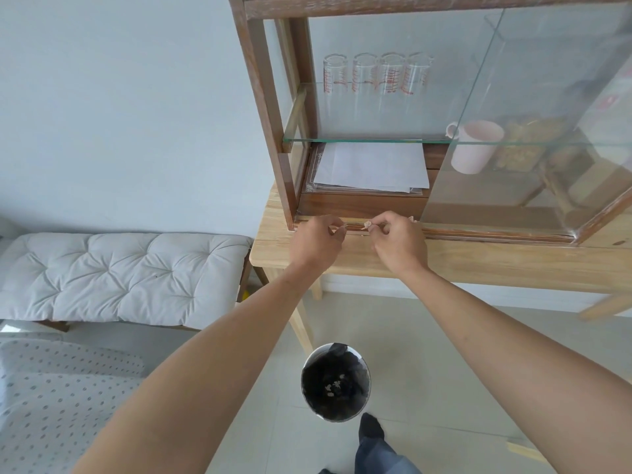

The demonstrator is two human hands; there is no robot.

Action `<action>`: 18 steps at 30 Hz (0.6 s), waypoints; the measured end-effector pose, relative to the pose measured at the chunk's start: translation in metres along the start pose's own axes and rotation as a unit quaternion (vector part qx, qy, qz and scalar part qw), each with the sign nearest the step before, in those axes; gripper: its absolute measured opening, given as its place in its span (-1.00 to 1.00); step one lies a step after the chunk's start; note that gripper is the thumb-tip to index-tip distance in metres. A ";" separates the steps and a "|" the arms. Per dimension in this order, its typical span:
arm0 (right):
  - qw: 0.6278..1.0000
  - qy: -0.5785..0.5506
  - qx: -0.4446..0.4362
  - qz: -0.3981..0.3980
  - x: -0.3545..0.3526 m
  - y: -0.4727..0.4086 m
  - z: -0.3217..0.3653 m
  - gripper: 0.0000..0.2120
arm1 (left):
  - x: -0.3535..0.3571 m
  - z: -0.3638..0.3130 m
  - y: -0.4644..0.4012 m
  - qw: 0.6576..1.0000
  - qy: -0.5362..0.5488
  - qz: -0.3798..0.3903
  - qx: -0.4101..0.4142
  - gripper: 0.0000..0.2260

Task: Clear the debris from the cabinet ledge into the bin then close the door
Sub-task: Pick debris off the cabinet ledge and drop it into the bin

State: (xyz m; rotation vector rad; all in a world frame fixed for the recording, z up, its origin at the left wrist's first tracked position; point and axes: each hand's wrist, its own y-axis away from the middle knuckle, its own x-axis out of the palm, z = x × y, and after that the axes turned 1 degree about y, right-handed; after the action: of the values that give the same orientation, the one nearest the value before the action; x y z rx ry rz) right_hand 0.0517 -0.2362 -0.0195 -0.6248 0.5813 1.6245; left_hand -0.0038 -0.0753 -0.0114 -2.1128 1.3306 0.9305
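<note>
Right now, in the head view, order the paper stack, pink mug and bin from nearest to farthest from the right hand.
1. Paper stack, just above the right hand, inside the cabinet.
2. Pink mug, up and right, behind glass.
3. Bin, on the floor below.

Both hands [359, 241] pinch debris [366, 225] on the cabinet ledge [478, 234]; bin [335, 381] below.

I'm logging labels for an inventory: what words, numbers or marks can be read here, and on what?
None can be read.
Measuring glasses: red scale marks and figures, too blurred to read.
Cabinet door: a red mark seen through the glass at the right, blurred.
Papers: no visible print.
</note>
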 end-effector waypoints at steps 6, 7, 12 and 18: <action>0.999 -0.031 -0.006 0.006 0.003 0.033 0.000 -0.89 | -0.014 0.023 0.031 1.000 0.007 -0.003 -0.021 -0.83; 0.999 -0.036 -0.011 0.007 0.003 0.039 0.000 -0.89 | -0.016 0.026 0.037 1.000 0.011 0.001 -0.021 -0.83; 0.999 -0.044 -0.025 0.020 0.009 0.069 -0.010 -0.85 | -0.024 0.043 0.069 1.000 0.007 0.007 -0.026 -0.83; 0.997 -0.048 -0.020 0.062 0.031 0.110 -0.033 -0.87 | -0.021 0.072 0.106 0.998 0.006 0.044 -0.055 -0.83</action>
State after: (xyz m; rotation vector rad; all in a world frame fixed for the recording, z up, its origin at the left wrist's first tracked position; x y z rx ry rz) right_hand -0.0580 -0.2515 -0.0617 -0.5450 0.5263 1.7759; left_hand -0.1272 -0.0573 -0.0472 -2.1596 1.4170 1.0512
